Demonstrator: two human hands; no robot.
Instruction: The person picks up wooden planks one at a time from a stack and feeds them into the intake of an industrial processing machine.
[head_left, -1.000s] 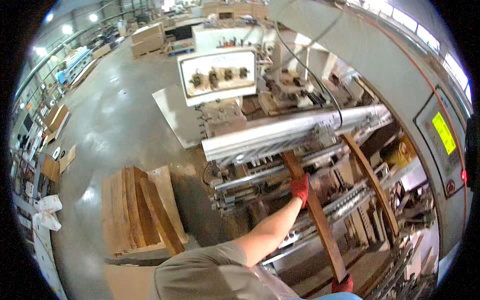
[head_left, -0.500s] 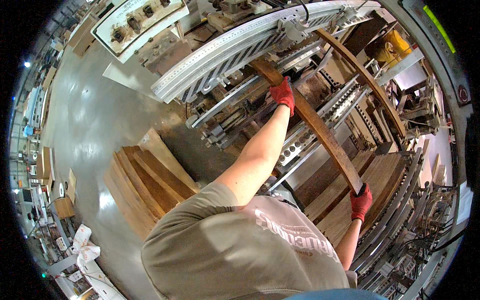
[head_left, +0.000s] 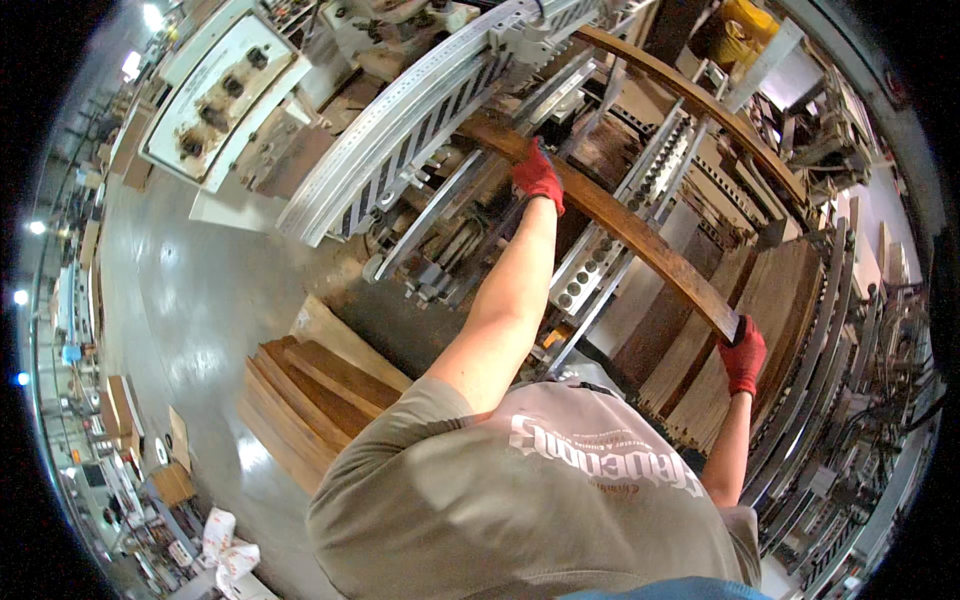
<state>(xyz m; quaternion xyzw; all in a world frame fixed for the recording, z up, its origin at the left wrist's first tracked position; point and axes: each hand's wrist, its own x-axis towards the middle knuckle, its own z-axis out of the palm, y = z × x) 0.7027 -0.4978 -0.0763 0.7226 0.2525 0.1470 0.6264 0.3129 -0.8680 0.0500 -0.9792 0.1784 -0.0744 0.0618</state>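
A long brown wooden board (head_left: 640,238) lies slantwise across the machine's rails in front of me, its far end reaching under the silver striped beam (head_left: 430,115). My left hand (head_left: 540,178), in a red glove, is closed on the board toward its far end. At the near right end, my right hand (head_left: 742,357) grips the board, also in a red glove with dark fingertips. Below that end, several planks (head_left: 775,310) lie side by side on the right. A second, narrow board (head_left: 700,100) rests farther off across the rails.
Planks are stacked (head_left: 300,400) on the left by the floor. A white control panel with dark knobs (head_left: 225,95) stands at the upper left. Dark curved rails (head_left: 815,365) run along the right, and something yellow (head_left: 740,35) sits at the back.
The view has turned, shifting the whole scene. Both hands keep their hold on the board, whose right end now appears higher and farther right; the right arm reaches out more.
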